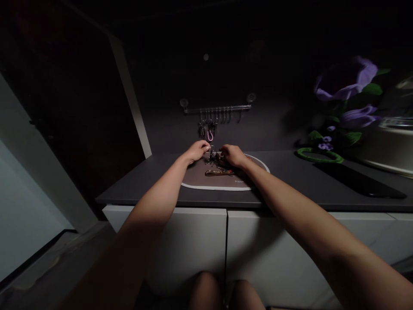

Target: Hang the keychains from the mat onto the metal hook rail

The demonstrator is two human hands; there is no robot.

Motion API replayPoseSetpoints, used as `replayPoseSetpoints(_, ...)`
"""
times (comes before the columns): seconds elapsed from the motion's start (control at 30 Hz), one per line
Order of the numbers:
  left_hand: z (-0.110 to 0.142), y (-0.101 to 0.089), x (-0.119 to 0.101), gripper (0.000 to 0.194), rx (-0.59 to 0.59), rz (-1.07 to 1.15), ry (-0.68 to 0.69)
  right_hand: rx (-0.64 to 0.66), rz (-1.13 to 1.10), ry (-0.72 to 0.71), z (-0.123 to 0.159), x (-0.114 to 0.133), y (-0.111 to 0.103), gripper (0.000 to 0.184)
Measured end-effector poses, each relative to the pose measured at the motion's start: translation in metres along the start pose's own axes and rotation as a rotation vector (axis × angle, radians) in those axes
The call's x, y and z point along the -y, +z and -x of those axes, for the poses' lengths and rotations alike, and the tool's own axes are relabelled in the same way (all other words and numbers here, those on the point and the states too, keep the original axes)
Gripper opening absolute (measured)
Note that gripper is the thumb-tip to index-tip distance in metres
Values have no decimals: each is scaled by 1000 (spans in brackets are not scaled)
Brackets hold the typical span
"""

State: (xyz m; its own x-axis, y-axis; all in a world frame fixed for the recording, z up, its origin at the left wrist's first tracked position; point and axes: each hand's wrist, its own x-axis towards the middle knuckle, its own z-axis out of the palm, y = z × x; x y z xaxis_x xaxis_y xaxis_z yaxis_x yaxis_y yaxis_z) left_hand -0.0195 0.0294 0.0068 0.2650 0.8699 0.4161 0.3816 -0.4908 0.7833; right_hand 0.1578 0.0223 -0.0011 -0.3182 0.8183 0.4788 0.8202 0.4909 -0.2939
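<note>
My left hand (197, 151) is closed in a pinch at a thin metal key ring (212, 148), just above the mat. My right hand (232, 155) has its fingers curled in beside the same cluster; what they hold, if anything, is hidden. Between the two hands lies a bunch of keys (211, 161), small and dim. A brown strap with the word "Love" (217, 173) rests in front of them on the brown, white-edged mat (209, 184). Behind my hands, keys and a pink loop (210, 135) hang from a clear hook rail (219, 109) on the wall.
The dark countertop (284, 189) sits over white cabinet doors (193, 241). On the right are a flat black object (358, 178), a green ring (319, 156), purple flowers (348, 84) and a pale rounded appliance (390, 144). Left stands a pale upright panel edge (130, 94).
</note>
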Motion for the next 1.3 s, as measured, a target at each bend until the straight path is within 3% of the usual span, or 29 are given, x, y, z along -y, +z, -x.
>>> replayPoseSetpoints(0.23, 1, 4, -7, 7, -21, 371, -162, -14, -36, -21, 0, 0, 0, 32)
replayPoseSetpoints(0.53, 3, 2, -14, 7, -46, 579, -192, -96, -130, -16, 0, 3, -3, 31)
replayPoseSetpoints(0.77, 2, 4, -15, 7, -48, 667, -175, -180, -428, 51, -1, 8, -6, 25)
replayPoseSetpoints(0.97, 2, 7, -15, 8, -6, 737, -159, -186, -690, 17, -3, 9, -6, 21)
replayPoseSetpoints(1.17, 6, 12, -21, 3, 20, 770, -116, -149, -806, -37, 0, 12, -10, 21)
replayPoseSetpoints(1.3, 7, 15, -23, 11, 30, 797, -69, -177, -864, -42, 0, 11, -12, 22)
